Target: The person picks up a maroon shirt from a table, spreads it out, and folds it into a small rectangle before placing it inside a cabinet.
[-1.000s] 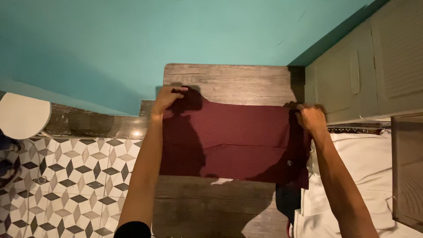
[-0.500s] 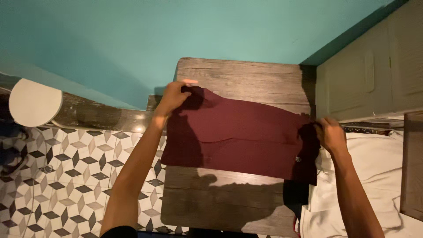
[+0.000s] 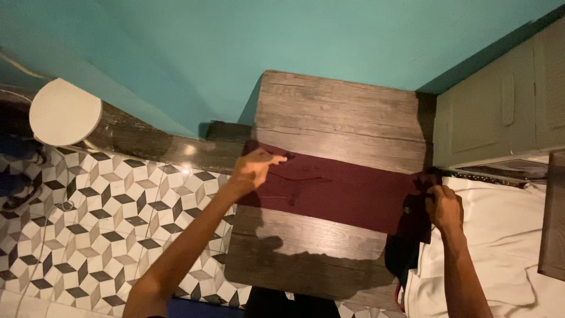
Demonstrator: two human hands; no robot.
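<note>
Teal wall fills the top, patterned tile floor on the left with a round white stool near the wall, pale cabinet at right, white bedding at lower right

Wooden bench stands against the wall between floor and bedding, planks running left-right

Dark red cloth lies flat across the middle of the bench as a long folded band, long axis left-right and tilted a little so the right end sits lower and nearer the person; its left end reaches the bench's left edge, its right end hangs just over the right edge by the bedding, with a small round button or tag near that end

Cloth looks light, soft and limp, not slippery, not fragile; it will sag and crease wherever it is not supported, so best taken by pinching the two short ends or corners, keeping it taut between both hands

Something dark hangs below the cloth's right end, kind unclear

Left hand rests at the left end of the cloth, fingers partly stretched out flat and touching the top layer, not clearly pinching it

Right hand is at the right end, fingers curled closed and gripping the cloth's edge
</note>
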